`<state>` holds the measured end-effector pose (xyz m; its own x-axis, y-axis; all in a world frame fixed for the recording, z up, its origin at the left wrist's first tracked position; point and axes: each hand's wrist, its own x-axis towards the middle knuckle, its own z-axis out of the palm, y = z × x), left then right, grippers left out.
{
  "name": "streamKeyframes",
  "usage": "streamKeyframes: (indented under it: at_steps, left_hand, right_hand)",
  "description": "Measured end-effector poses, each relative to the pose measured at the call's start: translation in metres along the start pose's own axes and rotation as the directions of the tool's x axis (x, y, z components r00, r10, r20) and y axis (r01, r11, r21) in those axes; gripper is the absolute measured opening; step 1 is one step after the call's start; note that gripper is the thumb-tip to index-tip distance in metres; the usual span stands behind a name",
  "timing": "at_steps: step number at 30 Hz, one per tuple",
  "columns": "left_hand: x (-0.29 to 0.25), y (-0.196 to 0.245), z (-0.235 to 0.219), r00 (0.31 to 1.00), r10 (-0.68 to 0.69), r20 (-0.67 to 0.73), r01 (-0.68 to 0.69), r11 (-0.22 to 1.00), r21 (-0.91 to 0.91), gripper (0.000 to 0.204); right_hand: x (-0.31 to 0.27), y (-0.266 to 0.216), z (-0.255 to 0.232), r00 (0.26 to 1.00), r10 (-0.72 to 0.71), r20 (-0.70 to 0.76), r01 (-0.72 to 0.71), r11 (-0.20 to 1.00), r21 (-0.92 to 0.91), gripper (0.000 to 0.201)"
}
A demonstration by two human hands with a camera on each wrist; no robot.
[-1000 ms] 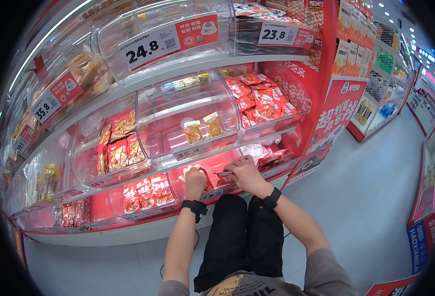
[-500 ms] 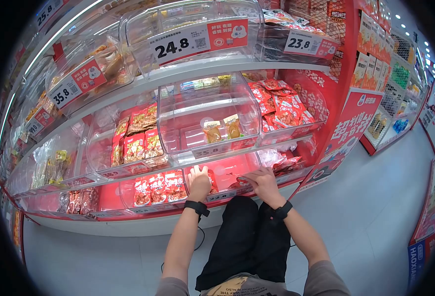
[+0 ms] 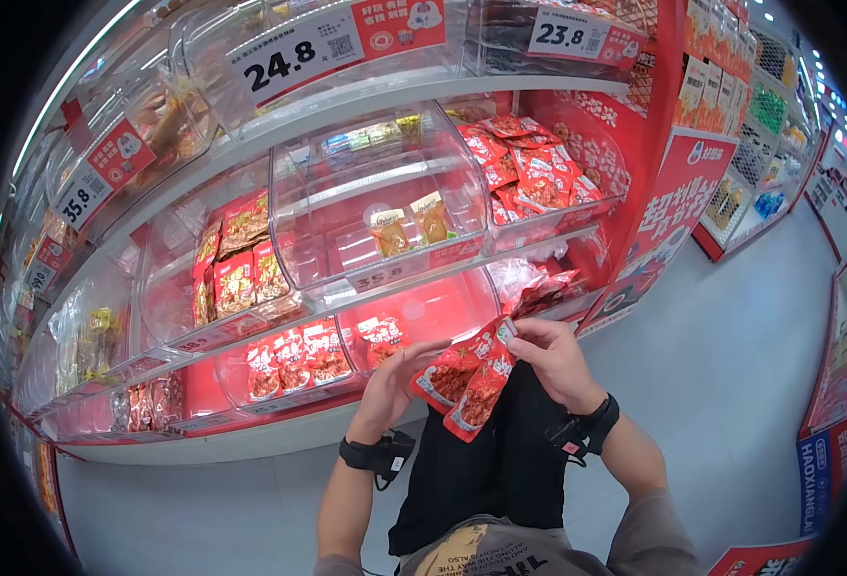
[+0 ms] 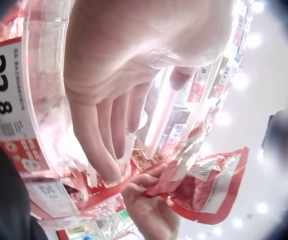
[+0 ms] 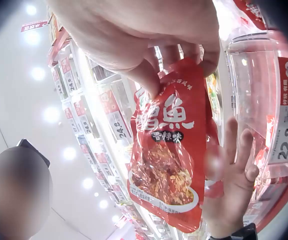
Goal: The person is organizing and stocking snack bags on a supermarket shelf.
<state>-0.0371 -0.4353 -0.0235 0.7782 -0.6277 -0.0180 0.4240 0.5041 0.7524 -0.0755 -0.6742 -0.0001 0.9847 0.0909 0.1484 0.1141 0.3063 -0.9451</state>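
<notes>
A: What is the right hand (image 3: 556,360) doing?

B: It pinches two red packets (image 3: 481,389) near their top end, thumb against fingers. The packets overlap and hang tilted, one partly behind the other.

A: And where exactly are they?

B: Out past the front edge of the lower shelf (image 3: 270,420), above the person's black trousers (image 3: 529,470) and between the two hands.

A: Is the left hand (image 3: 385,389) holding anything?

B: No, its fingers are stretched out, with the palm turned towards the packets. It is just beside them; I can't tell whether a fingertip touches.

A: What do you see on the front one?

B: In the right wrist view, large white writing, a dark label below it and a picture of food towards the bottom.

A: What stands behind the hands?

B: A clear bin (image 3: 443,307) at the front edge of the lower shelf. A single red packet (image 3: 381,334) lies near its left side. A price card (image 5: 286,135) reading 22.8 shows in both wrist views.

A: And to the sides of that?

B: Left along the same edge, a row of red packs (image 3: 294,357); towards the right end, more shiny bags (image 3: 548,288).

A: Above?

B: Two small pouches (image 3: 412,227) in a clear box, near the upper shelf's front edge.
</notes>
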Motion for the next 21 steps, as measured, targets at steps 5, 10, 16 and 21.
streamKeyframes:
  at_steps: [5,10,16,21]
  left_hand:
    - [-0.029,-0.017,-0.002,0.877,-0.416,0.241,0.312,0.873,0.374,0.053]
    - [-0.050,-0.032,0.007,0.882,-0.376,0.285,0.322,0.921,0.219,0.067]
    - [-0.071,-0.042,0.012,0.938,-0.346,-0.025,0.343,0.914,0.217,0.074]
    - [-0.083,-0.045,0.003,0.938,-0.228,-0.261,0.257,0.963,0.084,0.068]
  right_hand:
    - [-0.016,-0.006,0.015,0.951,0.147,0.272,-0.040,0.931,-0.363,0.017]
    - [-0.021,0.002,0.022,0.910,0.061,0.410,0.182,0.829,-0.529,0.022]
    - [-0.020,0.025,0.026,0.894,0.080,0.441,0.124,0.902,-0.414,0.029]
    - [-0.027,0.040,0.027,0.961,0.169,0.219,-0.109,0.959,-0.261,0.050]
